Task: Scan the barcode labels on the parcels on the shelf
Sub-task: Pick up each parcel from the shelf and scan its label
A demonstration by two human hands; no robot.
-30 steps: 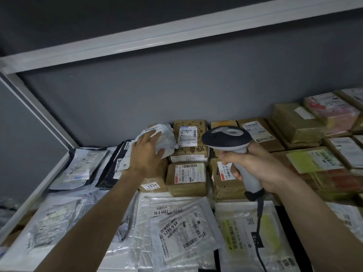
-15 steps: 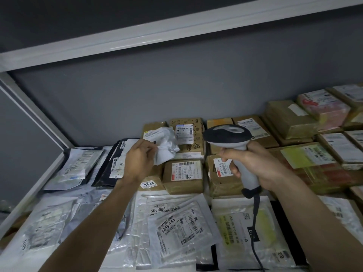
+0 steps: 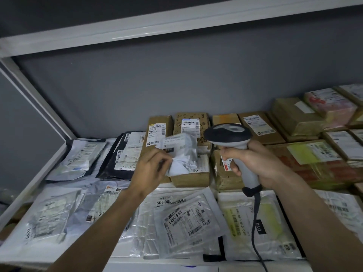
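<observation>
My left hand (image 3: 151,169) pinches a small crumpled white poly parcel (image 3: 182,154) and holds it raised above the brown boxes, its label turned up and blurred by motion. My right hand (image 3: 255,163) grips the handle of a grey and black barcode scanner (image 3: 228,134), whose head sits just right of the raised parcel. The scanner's black cable (image 3: 255,232) hangs down over a bag. Brown cardboard boxes with labels (image 3: 159,130) stand behind the parcel on the white shelf (image 3: 33,183).
Flat plastic mailer bags with barcode labels (image 3: 186,218) cover the shelf's front and left. Taped cardboard boxes (image 3: 318,154) are stacked at the right. A grey back wall and a white upper shelf beam (image 3: 176,22) close the space above.
My left hand has lifted the white parcel off the boxes and carried it right, towards the scanner head. The right hand keeps the scanner roughly in place.
</observation>
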